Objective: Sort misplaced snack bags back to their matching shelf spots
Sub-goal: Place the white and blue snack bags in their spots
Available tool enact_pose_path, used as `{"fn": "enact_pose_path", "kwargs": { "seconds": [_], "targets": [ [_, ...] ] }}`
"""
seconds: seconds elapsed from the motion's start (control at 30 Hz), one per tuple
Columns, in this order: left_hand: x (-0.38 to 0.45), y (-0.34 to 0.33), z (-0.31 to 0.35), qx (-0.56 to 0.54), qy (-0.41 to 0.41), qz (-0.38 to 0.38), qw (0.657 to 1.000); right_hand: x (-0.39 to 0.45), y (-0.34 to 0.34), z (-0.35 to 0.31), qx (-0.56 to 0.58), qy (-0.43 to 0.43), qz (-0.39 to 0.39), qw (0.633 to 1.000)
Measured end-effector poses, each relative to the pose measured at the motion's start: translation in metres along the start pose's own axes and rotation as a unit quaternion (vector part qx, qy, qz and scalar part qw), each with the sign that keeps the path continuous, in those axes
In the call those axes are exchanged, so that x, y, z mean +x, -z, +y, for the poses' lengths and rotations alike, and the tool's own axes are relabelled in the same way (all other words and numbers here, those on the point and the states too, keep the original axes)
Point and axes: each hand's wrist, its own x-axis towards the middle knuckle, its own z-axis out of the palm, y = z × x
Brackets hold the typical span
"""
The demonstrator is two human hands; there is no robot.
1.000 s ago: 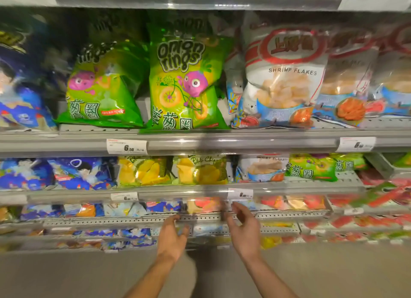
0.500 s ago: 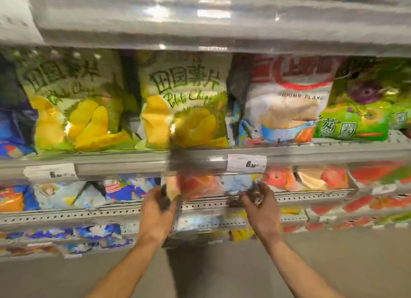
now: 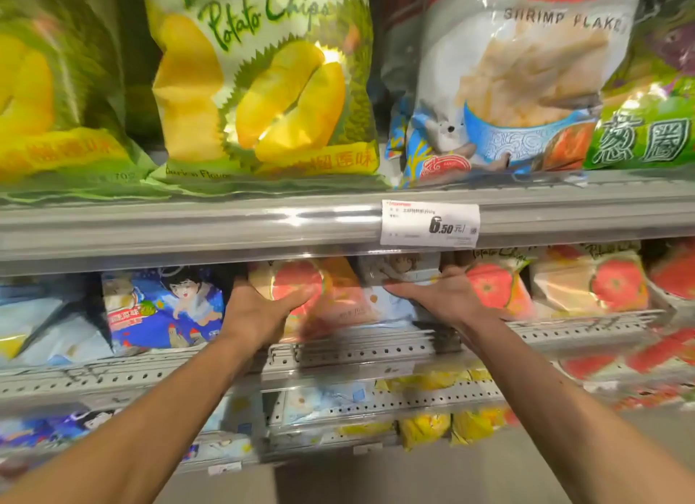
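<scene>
My left hand [image 3: 259, 310] grips the left edge of a pink-orange tomato chip bag [image 3: 331, 296] on the lower shelf, thumb across its front. My right hand [image 3: 445, 296] reaches in from the right, just beside it. Its fingers are stretched over a pale blue-white bag [image 3: 398, 274] with a cartoon figure, which stands between the tomato bags, and they hold it. More tomato chip bags [image 3: 598, 281] stand to the right. A blue cartoon bag [image 3: 165, 308] stands to the left. Motion blurs the bags near my hands.
The shelf above holds durian potato chip bags [image 3: 263, 89], a shrimp flakes bag [image 3: 515, 82] and a green onion ring bag [image 3: 647, 127], behind a rail with a 6.50 price tag [image 3: 428, 223]. Perforated shelf rails [image 3: 357, 349] and lower rows of bags lie beneath my forearms.
The view has dropped and closed in on the lower shelf. Both hands moved from the rail's front into the shelf and took hold of bags.
</scene>
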Motion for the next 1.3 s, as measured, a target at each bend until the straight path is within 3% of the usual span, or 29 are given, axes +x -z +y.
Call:
{"fn": "enact_pose_path", "kwargs": {
  "seconds": [0.27,0.47,0.6,0.93,1.1,1.23,1.3],
  "targets": [
    [-0.005,0.003,0.0,-0.024,0.06,-0.013,0.998,-0.023,-0.01,-0.004,0.029,-0.012,0.044,0.999],
    [-0.012,0.009,0.001,-0.068,0.064,-0.011,0.996,-0.046,-0.009,-0.021,-0.039,0.053,0.13,0.989],
    [-0.015,0.01,0.002,-0.062,0.051,0.001,0.997,-0.059,0.005,-0.021,-0.075,0.06,0.145,0.985],
    [-0.023,-0.037,0.027,-0.076,0.063,0.053,0.994,-0.104,0.075,0.027,0.057,0.079,0.212,0.972],
    [-0.032,-0.07,0.042,-0.141,0.003,0.014,0.99,-0.116,0.104,0.058,0.122,0.032,0.199,0.972],
    [-0.054,-0.097,0.054,-0.177,-0.09,-0.126,0.972,-0.129,0.114,0.071,0.16,0.025,0.179,0.97],
    [-0.058,-0.109,0.061,-0.156,-0.116,-0.082,0.977,-0.134,0.114,0.074,0.174,0.025,0.163,0.971]
  ]
}}
